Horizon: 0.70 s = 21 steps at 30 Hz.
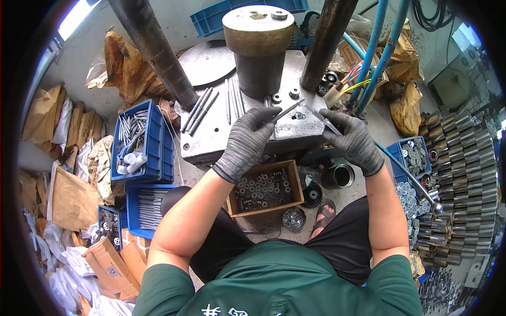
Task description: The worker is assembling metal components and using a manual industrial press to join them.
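Observation:
My left hand (244, 141), in a grey knit glove, pinches a thin metal shaft (288, 111) that points up and to the right over the steel work table (211, 150). My right hand (354, 140), gloved alike, grips a second metal shaft (322, 121) slanting up and to the left. The far ends of the two shafts are close together; whether they touch I cannot tell. Small metal pieces (298, 115) lie just below those ends. Beyond them sit a bearing (276, 98) and another bearing (294, 93). Several loose shafts (200, 111) rest on the table, left of my left hand.
A thick steel cylinder (258, 73) stands between two dark pillars (158, 52). Below the table is an open box (232, 209) of small round parts. Blue crates (167, 152) stand at left, one holding rods. Stacked metal tubes (458, 184) and a blue bin (396, 164) are at right.

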Motion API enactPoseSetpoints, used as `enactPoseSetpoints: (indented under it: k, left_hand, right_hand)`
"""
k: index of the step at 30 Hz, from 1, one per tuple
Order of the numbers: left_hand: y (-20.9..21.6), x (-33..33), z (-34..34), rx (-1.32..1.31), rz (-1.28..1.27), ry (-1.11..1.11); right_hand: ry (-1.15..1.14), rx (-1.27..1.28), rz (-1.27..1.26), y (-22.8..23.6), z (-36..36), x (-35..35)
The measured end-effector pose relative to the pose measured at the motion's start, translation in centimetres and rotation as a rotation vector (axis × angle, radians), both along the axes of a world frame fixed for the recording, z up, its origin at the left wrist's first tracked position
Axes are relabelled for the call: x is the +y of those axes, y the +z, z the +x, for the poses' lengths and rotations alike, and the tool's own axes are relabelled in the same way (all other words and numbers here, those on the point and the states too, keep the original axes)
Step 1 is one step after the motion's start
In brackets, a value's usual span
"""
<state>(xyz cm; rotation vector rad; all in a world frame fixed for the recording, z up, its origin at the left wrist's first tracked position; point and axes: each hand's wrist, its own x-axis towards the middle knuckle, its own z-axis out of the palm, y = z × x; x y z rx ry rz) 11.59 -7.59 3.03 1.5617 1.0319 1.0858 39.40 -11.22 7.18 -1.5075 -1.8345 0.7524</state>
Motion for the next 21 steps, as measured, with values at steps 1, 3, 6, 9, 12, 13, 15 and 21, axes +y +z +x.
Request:
enactPoseSetpoints:
  k: [1,3,6,9,12,13,15,21]
  left_hand:
    - [0.2,0.0,-0.2,0.096,0.052,0.005]
    - [0.6,0.0,-0.6,0.187,0.115,-0.015]
    - [1.0,-0.1,-1.1,0.127,0.058,-0.099]
    - [1.2,-0.4,-1.6,0.001,-0.188,-0.188]
    - [1.2,-0.7,-1.7,-0.083,-0.384,-0.276]
    - [1.2,-0.7,-1.7,-0.104,-0.398,-0.309]
    - [1.2,-0.7,-1.6,-0.122,-0.427,-0.342]
    - [1.0,-0.6,-1.3,-0.139,-0.514,-0.343]
  right_hand:
    - [0.049,-0.017,0.008,0.1,0.2,0.1]
    - [0.116,-0.052,-0.037,0.4,0.9,0.2]
    - [0.177,-0.048,-0.171,1.1,1.8,0.1]
    - [0.235,0.058,-0.263,1.3,1.9,-0.3]
    - [0.237,0.104,-0.35,1.1,1.2,-0.8]
    - [0.24,0.093,-0.373,1.0,1.0,-0.9]
    - [0.258,0.104,-0.401,0.8,0.4,-1.0]
    - [0.316,0.058,-0.394,1.0,-0.2,-0.8]
